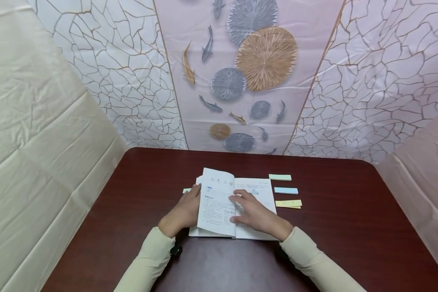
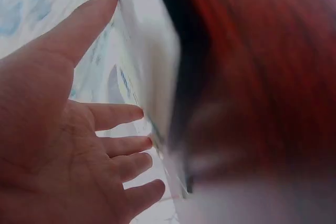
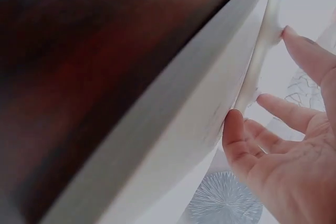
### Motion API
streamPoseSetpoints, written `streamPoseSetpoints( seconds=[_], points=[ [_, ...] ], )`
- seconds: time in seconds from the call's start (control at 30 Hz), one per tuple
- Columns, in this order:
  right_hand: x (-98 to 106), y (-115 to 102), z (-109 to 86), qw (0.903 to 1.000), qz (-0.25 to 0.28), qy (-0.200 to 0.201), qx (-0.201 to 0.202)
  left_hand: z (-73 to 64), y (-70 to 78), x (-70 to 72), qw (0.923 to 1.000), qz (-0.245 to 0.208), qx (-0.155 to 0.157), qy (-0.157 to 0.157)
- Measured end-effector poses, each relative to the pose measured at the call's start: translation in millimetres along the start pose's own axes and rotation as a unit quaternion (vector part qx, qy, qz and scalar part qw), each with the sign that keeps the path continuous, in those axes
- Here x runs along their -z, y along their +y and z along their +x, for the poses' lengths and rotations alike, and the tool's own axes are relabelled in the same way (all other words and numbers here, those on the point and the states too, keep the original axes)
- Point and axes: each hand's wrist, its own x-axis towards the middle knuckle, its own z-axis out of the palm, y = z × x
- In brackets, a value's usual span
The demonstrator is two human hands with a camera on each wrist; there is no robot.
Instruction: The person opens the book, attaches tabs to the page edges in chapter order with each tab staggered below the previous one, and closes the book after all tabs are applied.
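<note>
An open book [image 1: 255,233] lies on the dark table, its raised left leaf [image 1: 215,207] bearing print and large handwritten characters at the top. At the book's left side is my left hand [image 1: 182,211], partly hidden by that leaf. The left wrist view shows its fingers [image 2: 123,116] spread and fairly straight, the tips against the pages. My right hand [image 1: 259,217] reaches over the right page, with its fingertips touching the paper by the centre fold. Those fingers [image 3: 283,111] are slightly bent and spread in the right wrist view, gripping nothing.
Right of the book lie a green sticky-note strip [image 1: 280,177], a blue strip [image 1: 286,190] and yellow strips [image 1: 288,203]. Another pale strip [image 1: 186,190] peeks out at the book's left edge. Behind the table [image 1: 332,227] hangs a patterned cloth [image 1: 226,113].
</note>
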Motion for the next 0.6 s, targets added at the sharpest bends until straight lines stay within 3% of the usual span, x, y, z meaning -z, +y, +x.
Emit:
streamPoseSetpoints(
  seconds=[0.1, 0.2, 0.37, 0.47, 0.6],
  points=[
    [0, -1, -0.3, 0.9998, -0.007, -0.006, 0.02, 0.2, -5.1, 4.9, 0.9993, -0.025, 0.01, 0.025],
    [0, -4, 0.3, 0.9993, -0.017, -0.012, 0.032, -2.2, -10.3, 12.6, 0.9964, -0.044, 0.041, 0.06],
    [2, -9, -0.3, 0.9988, -0.032, -0.022, 0.03, -4.1, -9.4, 24.1, 0.99, -0.061, 0.076, 0.102],
    [2, -9, 0.3, 0.9981, -0.048, -0.026, 0.028, -2.2, -4.4, 26.4, 0.991, -0.073, 0.068, 0.09],
    [3, -9, 0.7, 0.9971, -0.066, -0.028, 0.028, 2.7, 3.3, 24.4, 0.9955, -0.067, 0.049, 0.046]
  ],
)
